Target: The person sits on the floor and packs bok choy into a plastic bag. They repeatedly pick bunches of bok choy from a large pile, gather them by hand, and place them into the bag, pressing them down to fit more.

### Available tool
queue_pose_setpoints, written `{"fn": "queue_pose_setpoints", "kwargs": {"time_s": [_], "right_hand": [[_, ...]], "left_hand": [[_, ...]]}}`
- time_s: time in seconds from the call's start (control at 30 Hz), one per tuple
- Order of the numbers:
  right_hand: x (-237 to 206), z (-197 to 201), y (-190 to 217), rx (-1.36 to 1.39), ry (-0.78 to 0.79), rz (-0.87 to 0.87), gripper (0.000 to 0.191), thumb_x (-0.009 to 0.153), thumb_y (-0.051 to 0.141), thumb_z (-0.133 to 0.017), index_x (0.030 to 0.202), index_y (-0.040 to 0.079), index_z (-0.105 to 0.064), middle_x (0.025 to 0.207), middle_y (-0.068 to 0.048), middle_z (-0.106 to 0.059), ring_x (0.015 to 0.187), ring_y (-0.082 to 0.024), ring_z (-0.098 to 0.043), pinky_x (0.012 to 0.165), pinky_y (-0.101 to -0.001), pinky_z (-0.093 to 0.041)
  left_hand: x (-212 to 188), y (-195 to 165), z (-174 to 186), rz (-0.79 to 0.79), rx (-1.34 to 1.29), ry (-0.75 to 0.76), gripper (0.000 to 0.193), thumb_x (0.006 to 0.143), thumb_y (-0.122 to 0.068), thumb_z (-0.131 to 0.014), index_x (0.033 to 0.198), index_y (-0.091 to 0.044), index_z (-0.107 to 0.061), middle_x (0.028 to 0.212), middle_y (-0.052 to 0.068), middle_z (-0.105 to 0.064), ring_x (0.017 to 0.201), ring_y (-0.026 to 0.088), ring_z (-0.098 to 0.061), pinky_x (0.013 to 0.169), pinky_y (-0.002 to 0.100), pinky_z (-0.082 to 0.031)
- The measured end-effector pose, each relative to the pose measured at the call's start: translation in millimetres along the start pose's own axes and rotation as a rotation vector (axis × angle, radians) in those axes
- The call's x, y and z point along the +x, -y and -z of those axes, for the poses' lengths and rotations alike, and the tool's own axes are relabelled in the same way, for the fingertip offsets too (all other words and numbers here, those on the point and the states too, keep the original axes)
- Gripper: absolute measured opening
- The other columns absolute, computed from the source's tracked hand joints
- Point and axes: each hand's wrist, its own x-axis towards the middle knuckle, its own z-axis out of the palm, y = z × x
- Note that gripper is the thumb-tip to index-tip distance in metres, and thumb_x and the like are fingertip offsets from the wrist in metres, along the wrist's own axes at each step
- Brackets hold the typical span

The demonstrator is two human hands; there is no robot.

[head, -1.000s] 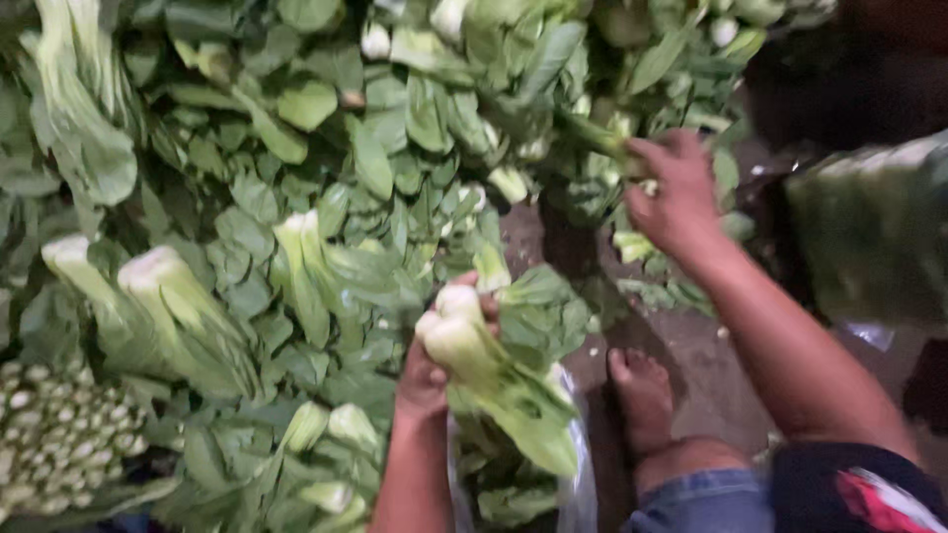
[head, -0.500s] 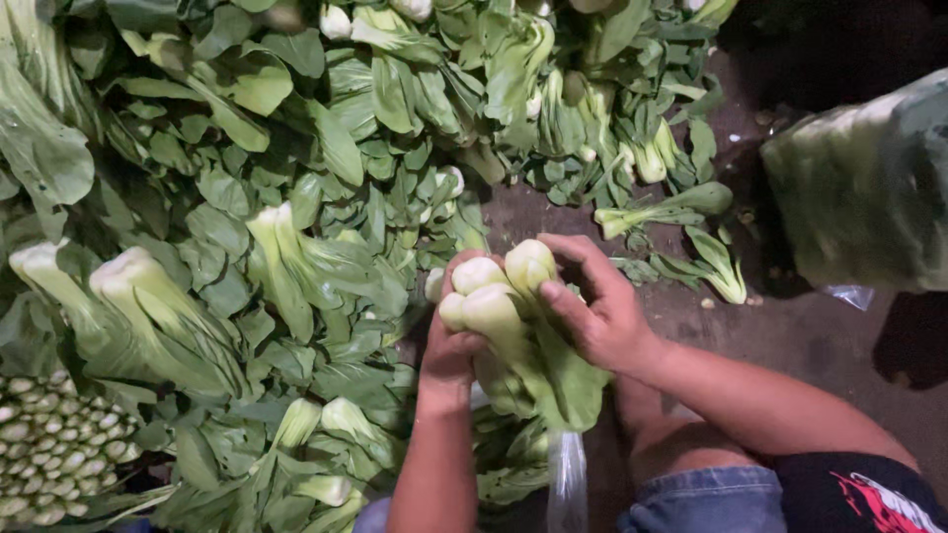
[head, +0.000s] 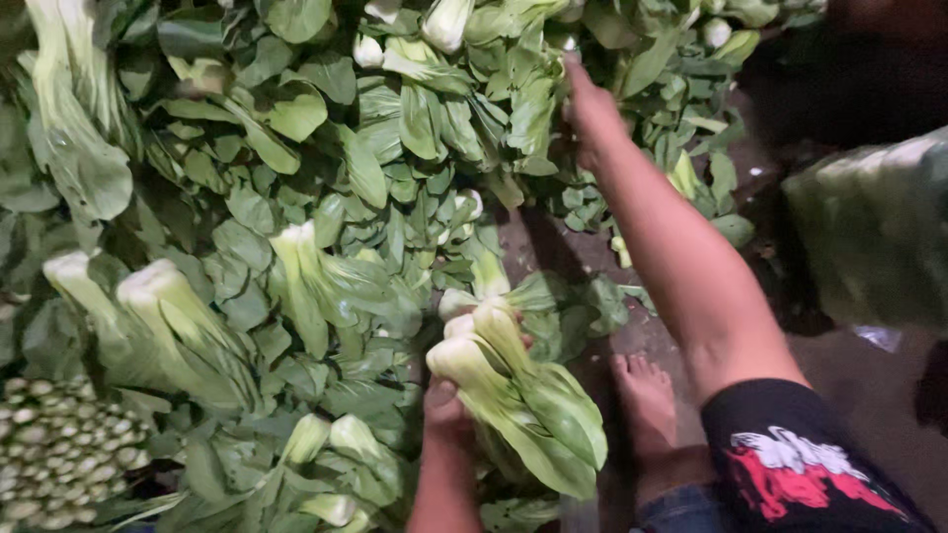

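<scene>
Dim scene, light from above the greens; pale stalks glare slightly, right side and corners fall into dark shadow, edges soft with motion blur.

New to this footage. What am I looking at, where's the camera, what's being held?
There is no machine here: a person works with two bare hands. The single picture comes from a camera worn on the person's head, looking down.

The left hand holds a bunch of bok choy, pale stalk ends up, leaves hanging down. The right hand reaches forward into the pile of loose bok choy that covers the floor; whether its grip has closed on anything cannot be told.

The person's bare foot stands on the floor by the pile. At lower left sits a stack of bunches with cut ends showing. At right lies a blurred plastic-wrapped bundle of greens.
</scene>
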Motion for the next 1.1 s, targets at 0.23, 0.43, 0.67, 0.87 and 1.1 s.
{"fn": "queue_pose_setpoints", "kwargs": {"time_s": [0.23,0.43,0.67,0.87,1.1], "right_hand": [[18,10,-28,0.327,0.011,0.252,0.037,0.080,0.018,-0.080,0.110,0.001,-0.067,0.092,-0.008,-0.070,0.077,-0.022,-0.064,0.069,-0.0381,-0.053],[-71,113,-8,-0.088,0.067,0.597,0.060,0.088,0.005,-0.080,0.136,0.008,-0.045,0.129,-0.009,-0.061,0.119,-0.022,-0.063,0.104,-0.0371,-0.055],[-262,107,1,-0.332,0.405,0.439,0.055,0.082,0.010,-0.074,0.130,0.009,-0.048,0.123,-0.010,-0.064,0.109,-0.023,-0.071,0.090,-0.0382,-0.064],[-297,64,-56,-0.421,0.398,0.587,0.067,0.097,0.016,-0.072,0.151,0.004,-0.035,0.141,-0.018,-0.057,0.130,-0.028,-0.058,0.113,-0.0380,-0.045],[-297,68,-85,-0.490,0.566,0.541,0.114,0.091,0.025,-0.075,0.161,0.000,0.012,0.160,-0.026,-0.034,0.146,-0.033,-0.041,0.121,-0.0414,-0.032]], "left_hand": [[-9,-15,2,-0.047,0.145,-0.029,0.106,0.078,-0.043,-0.083,0.158,0.002,-0.031,0.158,0.024,-0.041,0.141,0.042,-0.048,0.117,0.053,-0.042],[3,-38,-10,-0.061,0.248,-0.047,0.106,0.073,-0.034,-0.086,0.157,-0.001,-0.032,0.150,0.018,-0.046,0.136,0.036,-0.051,0.115,0.048,-0.044],[43,-56,-32,-0.119,0.429,-0.067,0.107,0.067,-0.024,-0.090,0.156,-0.005,-0.033,0.141,0.012,-0.052,0.129,0.029,-0.055,0.112,0.041,-0.046],[43,-22,-40,-0.214,0.397,-0.156,0.102,0.067,-0.019,-0.089,0.152,-0.005,-0.034,0.140,0.009,-0.053,0.133,0.025,-0.055,0.117,0.039,-0.044],[39,11,-33,-0.279,0.358,-0.264,0.098,0.080,-0.018,-0.087,0.159,-0.008,-0.030,0.147,0.012,-0.050,0.135,0.029,-0.051,0.118,0.042,-0.041]]}}
